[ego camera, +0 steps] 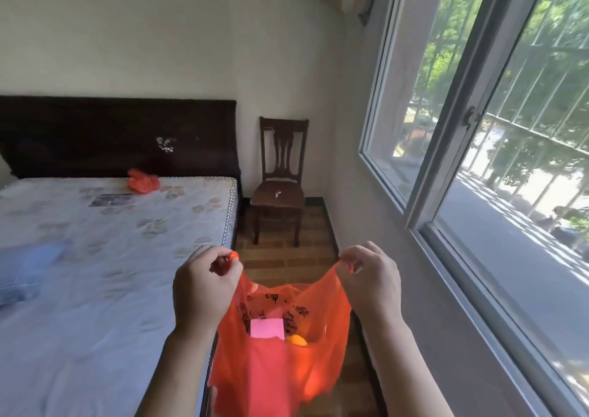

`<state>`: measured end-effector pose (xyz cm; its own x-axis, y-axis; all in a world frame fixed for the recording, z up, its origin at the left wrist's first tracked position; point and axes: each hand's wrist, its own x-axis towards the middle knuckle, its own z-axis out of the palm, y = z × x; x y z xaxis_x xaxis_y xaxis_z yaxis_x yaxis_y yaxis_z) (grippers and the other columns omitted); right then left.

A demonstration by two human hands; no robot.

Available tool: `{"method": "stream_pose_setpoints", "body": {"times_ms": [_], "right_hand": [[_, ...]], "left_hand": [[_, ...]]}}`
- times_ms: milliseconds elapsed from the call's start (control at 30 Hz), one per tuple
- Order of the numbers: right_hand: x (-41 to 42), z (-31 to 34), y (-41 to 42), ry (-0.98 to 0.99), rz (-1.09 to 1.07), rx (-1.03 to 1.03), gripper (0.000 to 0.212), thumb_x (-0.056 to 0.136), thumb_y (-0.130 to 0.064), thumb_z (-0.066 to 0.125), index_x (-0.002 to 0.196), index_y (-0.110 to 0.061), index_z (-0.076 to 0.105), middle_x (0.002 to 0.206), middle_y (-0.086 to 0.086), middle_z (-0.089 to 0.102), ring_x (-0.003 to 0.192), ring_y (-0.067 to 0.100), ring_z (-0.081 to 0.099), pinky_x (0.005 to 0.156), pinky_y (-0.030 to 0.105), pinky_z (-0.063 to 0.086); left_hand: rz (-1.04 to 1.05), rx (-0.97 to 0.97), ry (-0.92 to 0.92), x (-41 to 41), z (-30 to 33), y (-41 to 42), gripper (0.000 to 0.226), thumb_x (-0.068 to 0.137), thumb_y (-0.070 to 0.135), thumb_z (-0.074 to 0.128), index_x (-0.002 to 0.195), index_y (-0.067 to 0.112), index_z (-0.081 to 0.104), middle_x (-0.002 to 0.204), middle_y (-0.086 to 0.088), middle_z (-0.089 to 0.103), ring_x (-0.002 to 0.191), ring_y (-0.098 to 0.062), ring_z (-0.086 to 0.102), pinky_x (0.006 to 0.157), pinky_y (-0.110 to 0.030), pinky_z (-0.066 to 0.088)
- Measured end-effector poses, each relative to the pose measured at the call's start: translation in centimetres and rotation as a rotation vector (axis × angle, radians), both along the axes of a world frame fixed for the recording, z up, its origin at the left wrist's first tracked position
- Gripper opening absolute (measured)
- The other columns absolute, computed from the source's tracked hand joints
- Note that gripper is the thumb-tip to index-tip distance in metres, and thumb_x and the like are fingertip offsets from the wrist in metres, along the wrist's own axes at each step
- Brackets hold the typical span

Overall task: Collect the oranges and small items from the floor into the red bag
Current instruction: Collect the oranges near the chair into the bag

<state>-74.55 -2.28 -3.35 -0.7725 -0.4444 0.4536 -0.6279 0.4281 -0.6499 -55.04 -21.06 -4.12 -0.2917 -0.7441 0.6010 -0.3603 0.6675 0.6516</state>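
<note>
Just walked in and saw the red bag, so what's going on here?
A person holds a red bag open between bed and window, the left hand and right hand each pinching a handle. Inside show a pink box and an orange. The visible floor shows no loose items.

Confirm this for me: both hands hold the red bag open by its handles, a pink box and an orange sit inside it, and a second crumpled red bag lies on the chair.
One detail is wrong. The head view shows the second crumpled red bag lying on the bed, not on the chair. The rest stands: the left hand and right hand hold the red bag open by its handles, with a pink box and an orange inside.
</note>
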Motion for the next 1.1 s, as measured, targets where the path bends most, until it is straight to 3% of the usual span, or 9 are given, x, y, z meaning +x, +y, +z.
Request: {"method": "stream_pose_setpoints", "body": {"times_ms": [233,367,500,667,867,967,1100], "right_hand": [[-5.4,-1.7,-2.3,-0.032,-0.131,0.016,0.02,0.074,-0.012,0.078,0.076,-0.032,0.073,0.077,-0.014,0.064,0.071,0.006,0.063,0.066,0.029,0.052],[-8.2,-2.9,-5.4,-0.045,-0.211,0.035,0.023,0.074,-0.008,0.08,0.076,-0.03,0.074,0.075,-0.014,0.065,0.069,0.001,0.062,0.066,0.026,0.051],[-10.5,-4.5,-9.9,-0.077,-0.259,0.094,0.023,0.072,-0.006,0.081,0.076,-0.028,0.076,0.075,-0.014,0.066,0.07,0.007,0.066,0.069,0.033,0.056],[-12.3,-7.2,-14.3,-0.148,-0.339,0.131,0.023,0.072,-0.004,0.078,0.073,-0.028,0.077,0.071,-0.012,0.067,0.07,0.005,0.066,0.067,0.024,0.05],[-14.6,-10.2,-17.5,-0.216,-0.315,0.219,0.025,0.071,-0.005,0.078,0.073,-0.03,0.077,0.071,-0.013,0.066,0.07,0.003,0.065,0.067,0.028,0.053],[-16.7,-11.0,-19.1,-0.223,-0.264,0.258,0.023,0.071,-0.006,0.077,0.073,-0.029,0.077,0.072,-0.013,0.066,0.07,0.004,0.065,0.065,0.028,0.053],[-19.6,-12.8,-20.5,-0.248,-0.194,0.277,0.024,0.069,-0.006,0.078,0.072,-0.03,0.075,0.072,-0.013,0.065,0.069,0.006,0.064,0.065,0.028,0.053]], "left_hand": [[-0.137,0.091,-0.039,-6.7,-3.3,-5.8,0.013,0.075,0.017,0.074,0.071,0.027,0.067,0.07,0.009,0.061,0.067,-0.015,0.059,0.06,-0.035,0.052],[-0.197,0.179,-0.081,-10.7,-5.4,-10.8,0.02,0.071,0.009,0.08,0.068,0.024,0.067,0.07,0.01,0.061,0.066,-0.011,0.06,0.06,-0.034,0.052],[-0.238,0.204,-0.114,-13.6,-7.3,-16.2,0.021,0.071,0.009,0.08,0.068,0.025,0.066,0.07,0.012,0.061,0.065,-0.006,0.059,0.06,-0.029,0.05],[-0.262,0.237,-0.136,-15.8,-10.4,-22.2,0.026,0.071,0.004,0.08,0.068,0.024,0.065,0.069,0.011,0.059,0.065,-0.004,0.056,0.059,-0.013,0.04],[-0.238,0.348,-0.213,-17.1,-14.7,-24.4,0.025,0.072,0.008,0.081,0.067,0.025,0.063,0.07,0.011,0.06,0.065,-0.006,0.058,0.058,-0.028,0.049],[-0.219,0.379,-0.251,-18.2,-15.9,-24.8,0.026,0.071,0.008,0.081,0.066,0.025,0.063,0.067,0.012,0.057,0.063,-0.006,0.057,0.057,-0.023,0.046],[-0.146,0.407,-0.312,-19.2,-16.2,-25.1,0.026,0.072,0.01,0.081,0.066,0.026,0.061,0.065,0.011,0.057,0.061,-0.007,0.056,0.056,-0.03,0.049]]}}
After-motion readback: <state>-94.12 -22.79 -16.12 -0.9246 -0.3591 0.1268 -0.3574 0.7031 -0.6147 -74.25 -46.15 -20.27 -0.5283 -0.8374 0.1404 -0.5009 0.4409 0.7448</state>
